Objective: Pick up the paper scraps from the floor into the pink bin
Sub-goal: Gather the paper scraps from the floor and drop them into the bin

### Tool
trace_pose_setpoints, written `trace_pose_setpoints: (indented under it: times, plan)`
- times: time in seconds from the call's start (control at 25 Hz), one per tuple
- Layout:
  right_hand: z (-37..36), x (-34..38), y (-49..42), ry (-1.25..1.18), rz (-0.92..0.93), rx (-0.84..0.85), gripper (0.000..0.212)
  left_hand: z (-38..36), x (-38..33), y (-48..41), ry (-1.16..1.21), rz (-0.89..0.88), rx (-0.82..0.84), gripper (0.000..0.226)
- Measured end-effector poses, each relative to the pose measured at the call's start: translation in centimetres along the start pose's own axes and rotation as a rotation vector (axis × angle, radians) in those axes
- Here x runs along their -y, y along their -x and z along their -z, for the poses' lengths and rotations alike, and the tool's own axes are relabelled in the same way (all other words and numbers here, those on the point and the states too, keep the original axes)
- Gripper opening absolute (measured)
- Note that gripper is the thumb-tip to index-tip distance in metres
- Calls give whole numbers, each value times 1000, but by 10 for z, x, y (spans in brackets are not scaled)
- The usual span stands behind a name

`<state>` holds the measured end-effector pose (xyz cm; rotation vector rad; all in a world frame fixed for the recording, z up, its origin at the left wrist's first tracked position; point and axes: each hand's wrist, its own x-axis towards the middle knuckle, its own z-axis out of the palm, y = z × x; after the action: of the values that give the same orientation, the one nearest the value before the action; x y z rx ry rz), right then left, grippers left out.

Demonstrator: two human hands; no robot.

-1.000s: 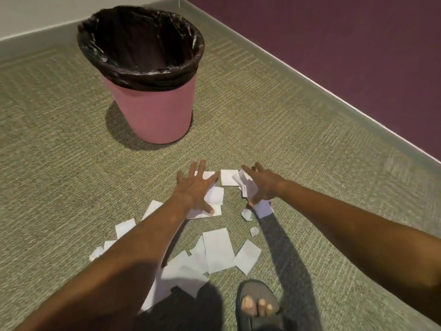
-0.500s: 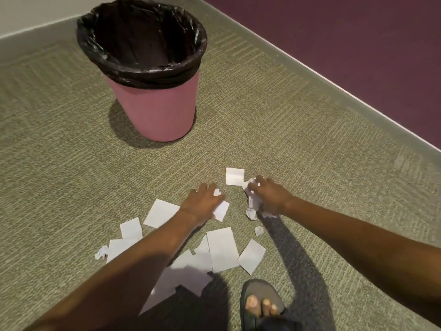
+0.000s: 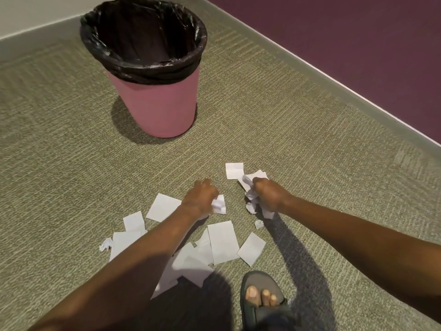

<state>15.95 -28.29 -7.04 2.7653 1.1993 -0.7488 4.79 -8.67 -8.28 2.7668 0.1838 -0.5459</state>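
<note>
The paper scraps lie scattered on the carpeted floor, near the person's sandalled foot; they look feather-light, thin and limp, so flat sheets are best scrunched into a wad instead of pinched at an edge. The left hand is closed around a crumpled piece, and the right hand is fisted on a bunch of scraps. One flat scrap lies just beyond the right hand. The pink bin, lined with a black bag, stands farther off to the left.
</note>
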Motion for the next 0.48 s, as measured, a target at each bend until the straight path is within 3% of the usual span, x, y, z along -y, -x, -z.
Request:
trace_pose_setpoints:
  times: [0.12, 0.32, 0.48]
  plan:
    - [12, 6, -3, -10, -39, -69, 5, 4, 10, 1, 104, 48, 2, 34]
    - [44, 22, -9, -223, -98, -165, 4, 9, 29, 15, 214, 130, -27, 17]
    - [86, 41, -7, -309, -32, -319, 18, 14, 39, 34, 313, 165, -69, 21]
